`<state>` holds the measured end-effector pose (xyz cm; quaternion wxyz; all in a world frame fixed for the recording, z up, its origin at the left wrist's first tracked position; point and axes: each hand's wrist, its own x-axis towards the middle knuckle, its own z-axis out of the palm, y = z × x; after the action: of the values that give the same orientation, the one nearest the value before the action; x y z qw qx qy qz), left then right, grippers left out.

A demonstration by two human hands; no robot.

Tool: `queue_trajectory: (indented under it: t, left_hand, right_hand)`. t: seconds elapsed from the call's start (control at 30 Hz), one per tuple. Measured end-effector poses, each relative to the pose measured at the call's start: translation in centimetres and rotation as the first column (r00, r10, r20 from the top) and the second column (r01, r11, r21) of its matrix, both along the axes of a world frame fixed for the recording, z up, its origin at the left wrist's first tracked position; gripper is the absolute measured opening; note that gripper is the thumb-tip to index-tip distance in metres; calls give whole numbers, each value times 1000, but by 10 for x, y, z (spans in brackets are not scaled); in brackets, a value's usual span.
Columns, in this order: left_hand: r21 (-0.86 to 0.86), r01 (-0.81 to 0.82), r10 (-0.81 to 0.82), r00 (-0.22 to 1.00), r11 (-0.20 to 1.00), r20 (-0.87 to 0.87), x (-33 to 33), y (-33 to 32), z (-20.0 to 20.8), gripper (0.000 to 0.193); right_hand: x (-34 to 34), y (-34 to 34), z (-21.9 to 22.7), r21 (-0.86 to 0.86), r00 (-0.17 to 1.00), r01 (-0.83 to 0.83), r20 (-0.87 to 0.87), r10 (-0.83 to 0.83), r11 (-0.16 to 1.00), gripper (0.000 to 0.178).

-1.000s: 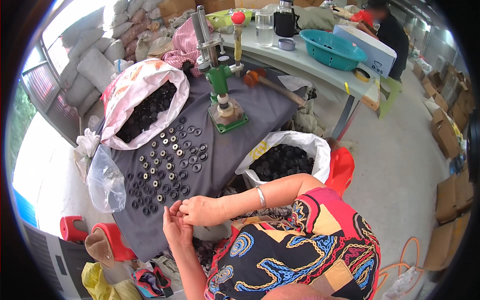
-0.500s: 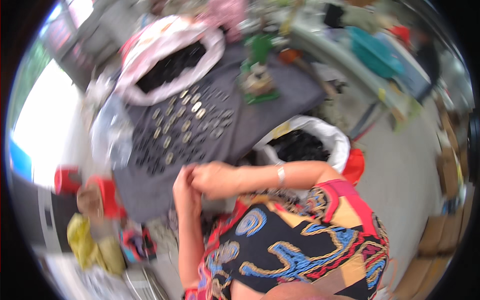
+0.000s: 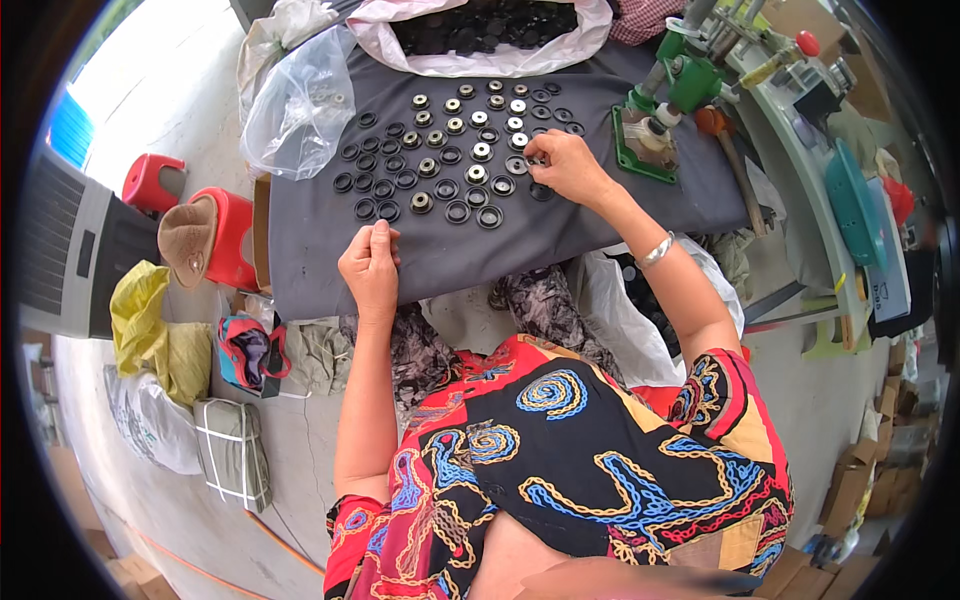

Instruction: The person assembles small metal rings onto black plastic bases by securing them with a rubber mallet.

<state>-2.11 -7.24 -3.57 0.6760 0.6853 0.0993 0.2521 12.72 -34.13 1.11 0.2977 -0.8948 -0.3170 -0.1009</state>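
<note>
Right hand (image 3: 568, 168), fingertips pinched, contents unclear, is just right of a metal-centred black ring (image 3: 511, 166); left hand (image 3: 368, 268), curled closed, by the tabletop's (image 3: 460, 262) front edge

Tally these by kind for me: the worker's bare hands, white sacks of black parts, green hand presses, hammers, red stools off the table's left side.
Bare hands: 2
White sacks: 2
Green hand press: 1
Hammer: 1
Red stools: 2
Total: 8

Black rings (image 3: 449, 156) and metal-centred black discs (image 3: 481, 151) — mostly flat, in loose rows; set back from the worktop's (image 3: 310, 240) near edge.
</note>
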Motion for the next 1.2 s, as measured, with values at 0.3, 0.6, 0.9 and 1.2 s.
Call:
queue_trajectory:
  t: [0.3, 0.6, 0.9, 1.2]
  left_hand:
    - [53, -47, 46, 998, 997, 32, -9, -5, -6, 29]
    - [172, -135, 128, 990, 976, 54, 8, 5, -5, 25]
    - [328, -188, 125, 971, 926, 205, -4, -4, 4, 28]
    - [375, -260, 183, 956, 890, 229, -9, -9, -2, 30]
  right_hand:
    - [7, 14, -6, -176, 993, -4, -121, -17, 984, 18]
    - [29, 33, 1, -199, 998, -60, -36, 54, 978, 17]
    - [-6, -33, -21, 46, 993, 28, 116, -33, 999, 19]
    - [-40, -104, -49, 130, 909, 360, 174, -379, 924, 12]
